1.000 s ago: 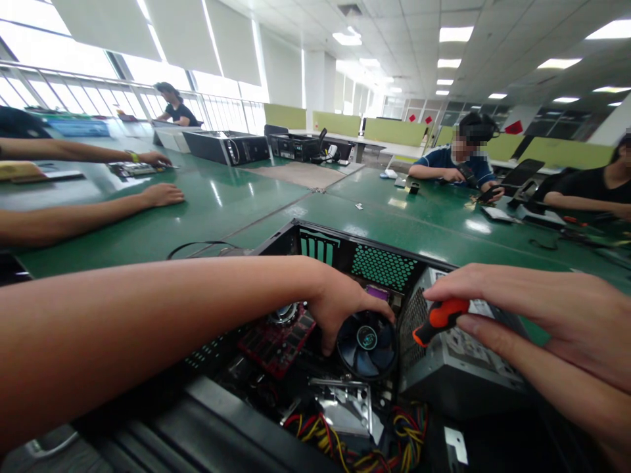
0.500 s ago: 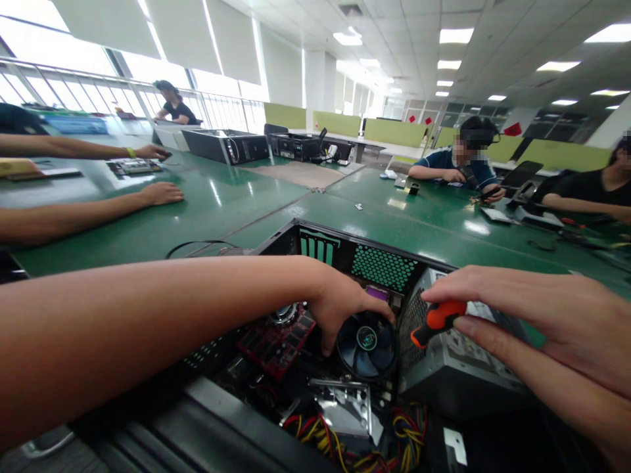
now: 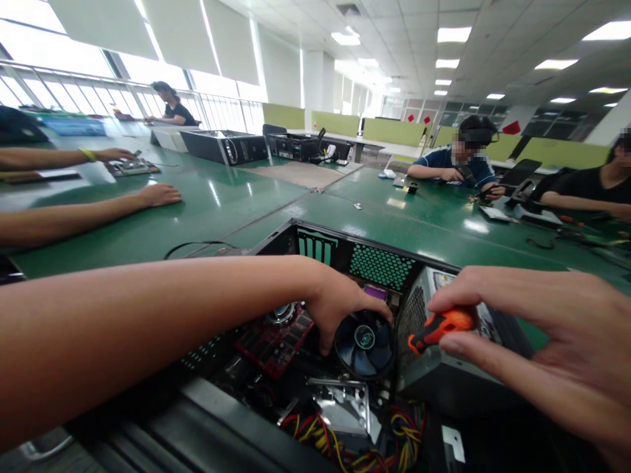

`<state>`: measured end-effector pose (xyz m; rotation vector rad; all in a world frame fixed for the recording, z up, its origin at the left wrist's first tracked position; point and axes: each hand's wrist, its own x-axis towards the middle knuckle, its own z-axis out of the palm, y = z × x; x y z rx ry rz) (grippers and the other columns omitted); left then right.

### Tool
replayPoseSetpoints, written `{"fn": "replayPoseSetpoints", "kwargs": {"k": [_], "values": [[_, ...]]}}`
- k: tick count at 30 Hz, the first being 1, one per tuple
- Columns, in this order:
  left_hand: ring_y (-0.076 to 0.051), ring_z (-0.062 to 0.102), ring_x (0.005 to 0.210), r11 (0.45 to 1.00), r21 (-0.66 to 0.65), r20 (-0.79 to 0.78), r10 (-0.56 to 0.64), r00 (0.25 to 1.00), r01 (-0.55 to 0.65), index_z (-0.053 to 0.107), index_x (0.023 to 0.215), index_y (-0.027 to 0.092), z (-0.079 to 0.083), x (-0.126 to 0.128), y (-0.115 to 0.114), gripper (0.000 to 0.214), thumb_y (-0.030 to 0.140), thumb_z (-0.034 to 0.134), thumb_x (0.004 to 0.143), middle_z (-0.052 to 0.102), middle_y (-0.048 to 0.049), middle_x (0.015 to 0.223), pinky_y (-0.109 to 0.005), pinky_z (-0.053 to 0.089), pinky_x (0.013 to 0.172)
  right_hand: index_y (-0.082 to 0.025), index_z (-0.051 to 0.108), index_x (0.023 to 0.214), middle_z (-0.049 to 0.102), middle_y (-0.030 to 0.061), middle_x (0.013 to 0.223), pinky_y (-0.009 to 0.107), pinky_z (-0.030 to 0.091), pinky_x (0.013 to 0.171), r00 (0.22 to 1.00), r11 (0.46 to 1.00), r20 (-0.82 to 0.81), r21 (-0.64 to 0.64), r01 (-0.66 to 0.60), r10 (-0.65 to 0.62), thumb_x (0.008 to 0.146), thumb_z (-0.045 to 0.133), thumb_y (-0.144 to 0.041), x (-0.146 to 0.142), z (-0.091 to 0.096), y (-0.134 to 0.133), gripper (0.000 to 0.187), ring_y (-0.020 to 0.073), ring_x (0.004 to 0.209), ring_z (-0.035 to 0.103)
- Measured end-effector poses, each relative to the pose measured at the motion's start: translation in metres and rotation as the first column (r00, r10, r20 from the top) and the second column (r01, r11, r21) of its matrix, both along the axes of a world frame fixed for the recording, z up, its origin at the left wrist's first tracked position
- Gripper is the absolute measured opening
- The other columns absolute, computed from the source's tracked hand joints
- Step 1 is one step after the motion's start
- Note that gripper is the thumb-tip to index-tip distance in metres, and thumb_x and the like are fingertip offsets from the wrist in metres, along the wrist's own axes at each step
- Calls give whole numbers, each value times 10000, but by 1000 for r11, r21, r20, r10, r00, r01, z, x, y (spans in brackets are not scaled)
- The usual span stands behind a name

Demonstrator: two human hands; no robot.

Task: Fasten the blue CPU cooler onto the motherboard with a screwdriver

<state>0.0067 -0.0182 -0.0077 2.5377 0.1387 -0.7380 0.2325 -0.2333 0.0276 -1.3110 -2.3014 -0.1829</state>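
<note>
An open computer case lies in front of me. My left hand reaches into it, its fingers curled round the rim of a black CPU cooling fan. My right hand pinches the orange and black handle of a screwdriver between thumb and fingers, above the power supply. The shaft of the screwdriver cannot be made out. Left of the fan sits a red graphics card. Below the fan are a shiny metal bracket and bundled coloured cables.
The case stands on a green table. At the left, another person's arms rest near a circuit board. Another opened case stands at the back. People work at the right among loose parts.
My right hand has shifted its grip on the screwdriver, and the handle has turned and tilted a little. My left hand stays on the fan. At the left, the other person's hand has moved onto the circuit board.
</note>
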Motion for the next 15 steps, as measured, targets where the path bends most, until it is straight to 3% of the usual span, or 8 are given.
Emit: {"fn": "replayPoseSetpoints", "kwargs": {"k": [3,6,11,15], "values": [[-410,723,1472,1000,-4,14,1,1000,-1,473,1793,247,-2,-1,1,1308,252,1034,611,725,-166,1642,-457,570,1213,-389,611,1519,872,1,1368,284,631,642,1000,1000,13,-1,4,-4,1212,591,-398,4,-2,-2,308,243,1019,855],[-415,714,1491,1000,-15,19,2,1000,-2,479,1789,247,-3,-1,2,1307,246,1036,606,713,-169,1663,-462,560,1235,-400,600,1507,880,-9,1359,262,684,708,998,998,14,-38,-53,53,1227,491,-344,3,1,-4,306,236,1069,877],[-414,747,1425,1000,-22,21,15,1000,-15,522,1750,273,-2,-1,1,1293,246,1054,572,753,-141,1596,-470,588,1195,-402,819,1449,929,13,1143,408,743,759,991,998,-126,-41,-42,37,1061,810,-448,9,-9,-15,391,363,1062,899],[-412,767,1376,999,-34,13,8,1000,-7,531,1740,230,0,-1,-1,1253,229,1048,598,774,-155,1544,-486,604,1178,-404,884,1375,932,17,1078,439,757,832,990,996,-137,-74,-44,33,1019,867,-504,20,-25,-27,371,385,1106,893]]}}
